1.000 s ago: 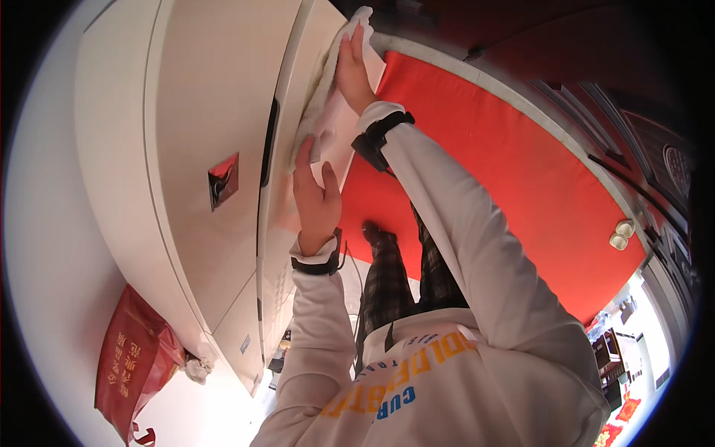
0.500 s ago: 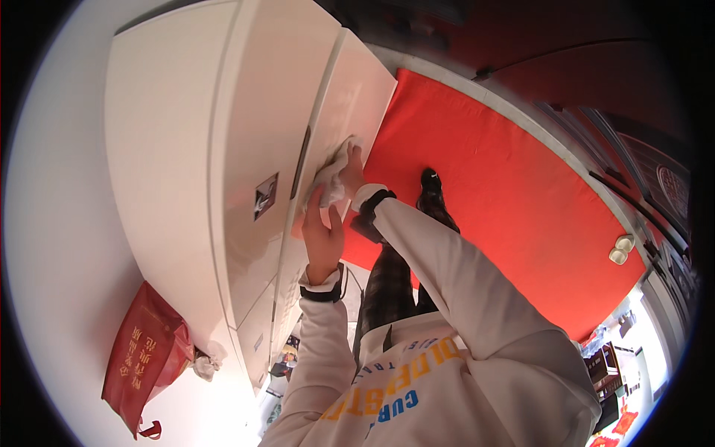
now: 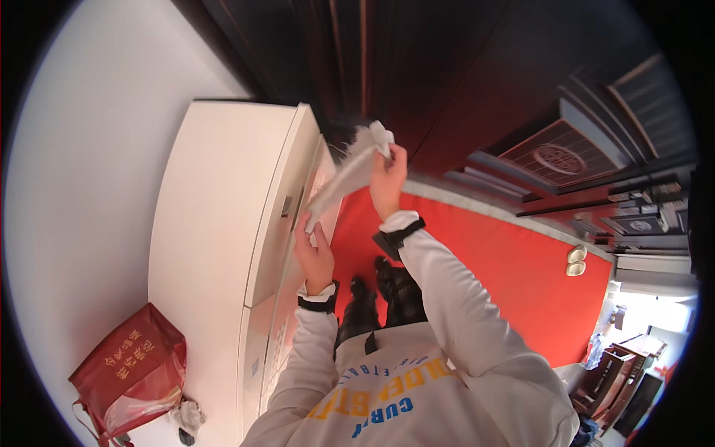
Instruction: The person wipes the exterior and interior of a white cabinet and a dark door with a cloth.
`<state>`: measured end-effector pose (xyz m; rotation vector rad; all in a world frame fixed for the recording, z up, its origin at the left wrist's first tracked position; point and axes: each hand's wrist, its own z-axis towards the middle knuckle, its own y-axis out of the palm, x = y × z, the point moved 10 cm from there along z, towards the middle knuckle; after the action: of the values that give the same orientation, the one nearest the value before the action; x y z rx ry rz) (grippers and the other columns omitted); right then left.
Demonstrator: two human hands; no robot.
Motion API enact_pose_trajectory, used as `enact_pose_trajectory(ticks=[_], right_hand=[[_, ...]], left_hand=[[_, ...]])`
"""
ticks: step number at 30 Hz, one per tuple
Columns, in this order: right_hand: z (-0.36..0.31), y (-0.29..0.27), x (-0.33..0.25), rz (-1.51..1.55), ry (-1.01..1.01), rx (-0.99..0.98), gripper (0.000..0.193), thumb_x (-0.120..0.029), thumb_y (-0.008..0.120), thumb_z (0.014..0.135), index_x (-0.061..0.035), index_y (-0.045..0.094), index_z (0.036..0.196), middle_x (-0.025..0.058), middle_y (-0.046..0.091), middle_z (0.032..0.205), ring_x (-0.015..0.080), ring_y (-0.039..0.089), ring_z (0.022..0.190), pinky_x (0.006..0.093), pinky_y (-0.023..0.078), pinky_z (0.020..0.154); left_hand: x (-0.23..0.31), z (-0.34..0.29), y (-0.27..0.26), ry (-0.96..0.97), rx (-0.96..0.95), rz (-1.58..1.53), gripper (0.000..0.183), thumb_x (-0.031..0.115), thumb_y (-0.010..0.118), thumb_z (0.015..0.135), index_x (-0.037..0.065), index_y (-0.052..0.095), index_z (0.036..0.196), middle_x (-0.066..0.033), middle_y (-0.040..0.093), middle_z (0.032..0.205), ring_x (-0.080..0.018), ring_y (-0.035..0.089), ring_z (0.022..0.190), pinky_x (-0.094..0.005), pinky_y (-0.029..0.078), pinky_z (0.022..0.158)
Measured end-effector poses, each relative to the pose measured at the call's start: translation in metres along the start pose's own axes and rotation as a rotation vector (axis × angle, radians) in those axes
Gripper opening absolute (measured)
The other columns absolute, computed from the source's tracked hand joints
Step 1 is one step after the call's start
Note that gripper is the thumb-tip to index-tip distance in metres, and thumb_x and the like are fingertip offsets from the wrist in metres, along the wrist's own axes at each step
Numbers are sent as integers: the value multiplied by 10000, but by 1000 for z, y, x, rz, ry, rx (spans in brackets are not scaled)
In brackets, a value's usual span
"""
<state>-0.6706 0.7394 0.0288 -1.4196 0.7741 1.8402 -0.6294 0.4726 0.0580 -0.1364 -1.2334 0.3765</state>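
Note:
A whitish cloth with a frayed edge (image 3: pixel 347 179) is stretched slantwise between my two hands, in front of a white cabinet that looks like a refrigerator (image 3: pixel 216 194). My left hand (image 3: pixel 315 255) pinches its lower end, close to the cabinet's front face. Higher up and farther off, my right hand (image 3: pixel 389 179) grips the bunched upper end between thumb and fingers. The cloth hangs in the air, apart from the cabinet door as far as I can see.
A red bag (image 3: pixel 134 372) is at the lower left beside the cabinet, with a crumpled pale bundle (image 3: pixel 188 417) next to it. Red carpet (image 3: pixel 491 276) covers the floor, with pale slippers (image 3: pixel 576 261) on it. Dark carved doors (image 3: pixel 551 156) stand ahead and to the right.
The cloth was bunched against the cabinet's front under both hands. Now it is lifted off and drawn out lengthwise, my right hand higher and farther from my left. The view has shifted.

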Motion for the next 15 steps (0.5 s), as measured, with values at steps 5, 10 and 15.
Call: enact_pose_trajectory(ticks=[5,10,15], right_hand=[[35,-75,-136,-388,-489,152,245,-51,719,749,-53,551,927,133,585,1068,335,507,972,411,401,836],[74,-116,-218,-602,-752,84,286,-75,750,689,-59,491,807,130,570,1165,354,493,1061,450,356,911],[123,-133,-265,-500,-903,-109,301,-54,735,701,-43,436,737,129,665,1018,371,490,1216,431,406,932]], left_hand=[[47,31,27,-71,-174,-225,234,57,503,967,-36,545,1178,-128,672,897,-171,639,791,-278,494,747],[112,73,59,-12,-157,-321,212,104,494,980,-28,557,1133,-103,672,829,-130,602,696,-250,473,691],[184,128,94,74,-62,-469,208,133,459,1009,-13,531,1138,-81,647,817,-140,615,770,-270,482,759]])
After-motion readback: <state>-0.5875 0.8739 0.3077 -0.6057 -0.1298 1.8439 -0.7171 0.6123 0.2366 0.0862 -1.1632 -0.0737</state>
